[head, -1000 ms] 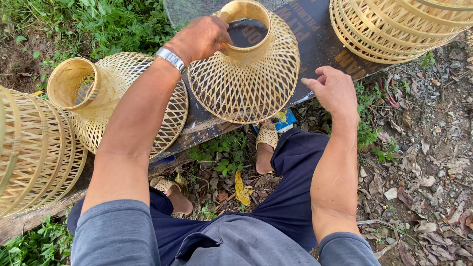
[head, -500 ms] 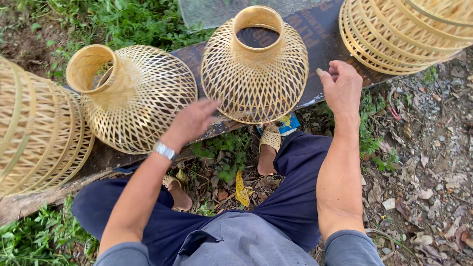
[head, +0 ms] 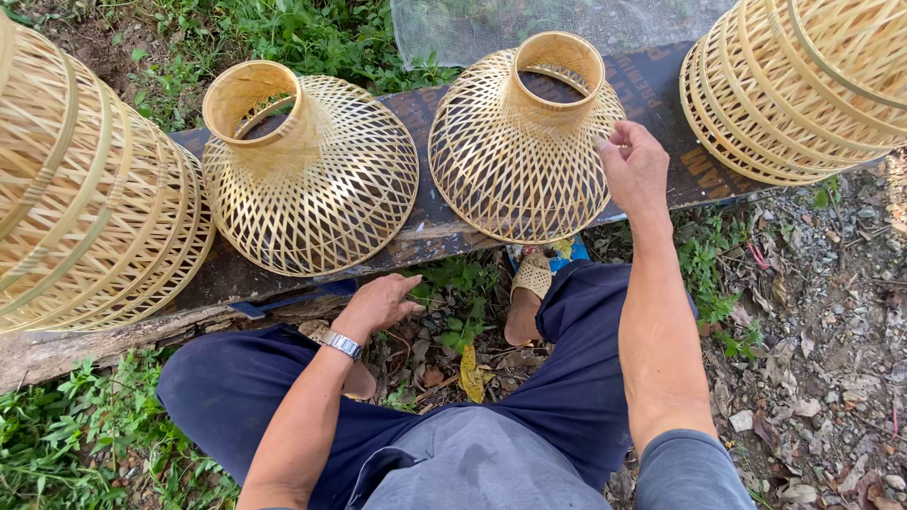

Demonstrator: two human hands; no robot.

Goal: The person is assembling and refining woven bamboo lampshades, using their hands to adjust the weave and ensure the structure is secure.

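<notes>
Baskets of woven bamboo sit mouth-down on a dark plank (head: 661, 90): one basket (head: 524, 142) in the middle, another (head: 312, 175) to its left. Head view: the right hand (head: 635, 170) has come up to pinch the middle basket's side, fingers closed on the weave. The left hand (head: 378, 304) has dropped from that basket to knee level, open and holding nothing. Stacked baskets (head: 803, 80) stand beside.

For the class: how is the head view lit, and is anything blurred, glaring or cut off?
Head view: even, soft daylight, faint shadows under the baskets on the plank; right hand and middle basket sharp, no glare; the stacked baskets at both edges are cropped.
</notes>
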